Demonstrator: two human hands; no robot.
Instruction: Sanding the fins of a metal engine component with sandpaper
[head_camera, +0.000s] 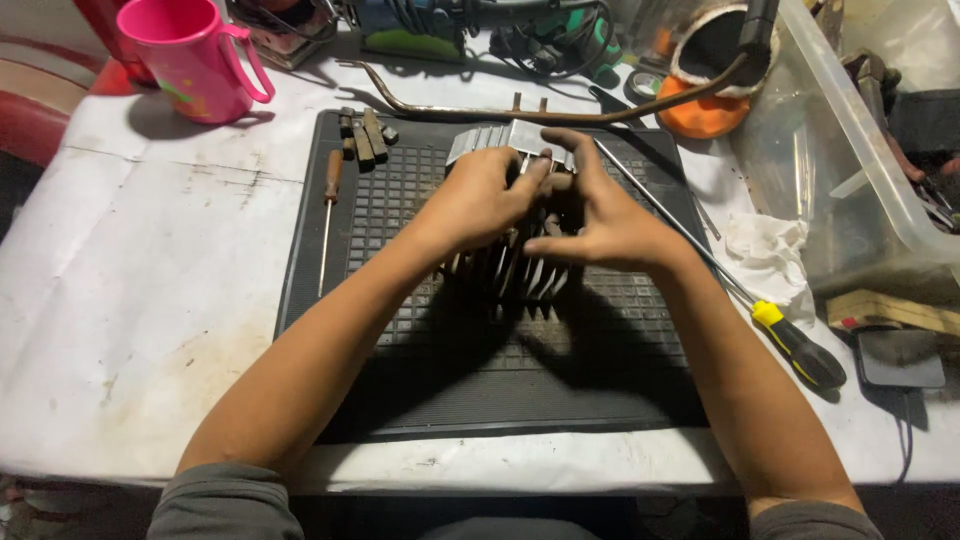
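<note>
A grey finned metal engine cylinder (505, 140) stands on a black ribbed rubber mat (400, 330) in the middle of the table. My left hand (475, 200) grips its top and left side, fingers curled over the fins. My right hand (600, 225) holds its right side, thumb low and index finger stretched across the top. The cylinder's middle is hidden behind both hands; its lower fins (530, 280) show beneath them.
A thin screwdriver (328, 215) lies at the mat's left edge, small metal pieces (365, 135) at its top left. A long yellow-and-black screwdriver (790, 335) lies right, beside a white rag (765, 255). A pink cup (195, 55), bent rod (470, 110) and clear plastic bin (860, 150) stand behind.
</note>
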